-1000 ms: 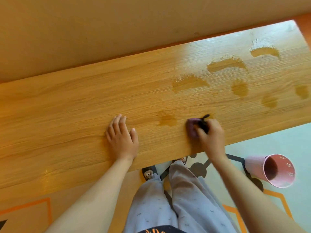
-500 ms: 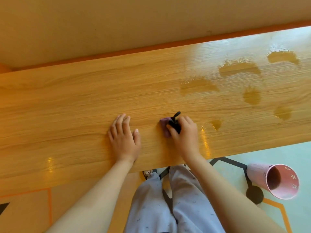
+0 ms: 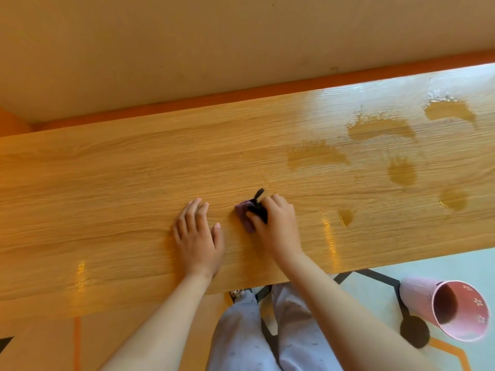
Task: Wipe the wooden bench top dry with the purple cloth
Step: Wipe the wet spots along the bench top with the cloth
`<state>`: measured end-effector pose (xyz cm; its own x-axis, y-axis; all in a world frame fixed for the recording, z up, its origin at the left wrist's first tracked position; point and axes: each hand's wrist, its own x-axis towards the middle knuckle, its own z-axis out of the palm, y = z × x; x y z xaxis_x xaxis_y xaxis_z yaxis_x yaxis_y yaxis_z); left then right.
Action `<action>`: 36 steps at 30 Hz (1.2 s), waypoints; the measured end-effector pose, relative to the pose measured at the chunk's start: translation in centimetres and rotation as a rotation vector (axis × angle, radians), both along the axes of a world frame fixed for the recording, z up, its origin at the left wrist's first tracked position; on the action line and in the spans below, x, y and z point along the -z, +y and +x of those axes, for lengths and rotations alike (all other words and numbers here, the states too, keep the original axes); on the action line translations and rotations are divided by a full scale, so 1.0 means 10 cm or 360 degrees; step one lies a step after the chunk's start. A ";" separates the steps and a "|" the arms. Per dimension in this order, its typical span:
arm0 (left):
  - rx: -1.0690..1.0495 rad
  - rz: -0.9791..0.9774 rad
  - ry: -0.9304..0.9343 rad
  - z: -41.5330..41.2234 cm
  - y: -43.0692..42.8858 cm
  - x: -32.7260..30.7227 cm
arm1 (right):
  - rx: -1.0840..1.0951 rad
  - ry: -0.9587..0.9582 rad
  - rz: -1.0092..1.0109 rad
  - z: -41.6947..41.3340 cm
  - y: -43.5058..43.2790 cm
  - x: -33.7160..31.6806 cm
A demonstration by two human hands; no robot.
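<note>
My right hand (image 3: 278, 223) grips the purple cloth (image 3: 245, 214), pressed to the wooden bench top (image 3: 107, 196); my left hand (image 3: 197, 236) rests flat, fingers straight; wet patches (image 3: 401, 174) lie rightward.

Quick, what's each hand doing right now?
Left hand: open, flat on the bench top.
Right hand: closed, gripping the purple cloth.

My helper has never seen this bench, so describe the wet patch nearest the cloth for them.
On the long wooden bench top by the wall, the right hand grips the purple cloth near the middle. Just right of that hand lies a small wet patch. It is the smallest; the other patches are larger and farther right or back.
</note>
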<state>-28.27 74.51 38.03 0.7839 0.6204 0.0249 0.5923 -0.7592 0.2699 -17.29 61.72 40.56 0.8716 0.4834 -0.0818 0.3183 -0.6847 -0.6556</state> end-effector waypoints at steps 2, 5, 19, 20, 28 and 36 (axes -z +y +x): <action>-0.0001 -0.0006 -0.0005 0.00 0.00 0.00 | 0.0161 -0.0026 0.0025 0.28 -0.25 0.01; -0.0007 -0.0020 -0.0012 0.01 -0.01 0.00 | 0.0494 -0.0102 -0.0027 0.74 -0.76 -0.01; -0.0017 -0.0027 0.0104 0.02 -0.02 -0.07 | -0.0071 -0.0035 0.0093 0.65 0.09 0.05; -0.0022 -0.0031 0.0098 0.03 -0.02 -0.07 | 0.0030 -0.0065 0.0107 0.84 -0.06 0.05; -0.0029 -0.0038 0.0138 0.02 -0.03 -0.07 | 0.0400 -0.0151 -0.0072 1.40 -0.53 0.04; -0.0041 -0.0053 0.0178 0.03 -0.04 -0.10 | -0.0183 -0.0069 0.0096 0.93 0.23 -0.01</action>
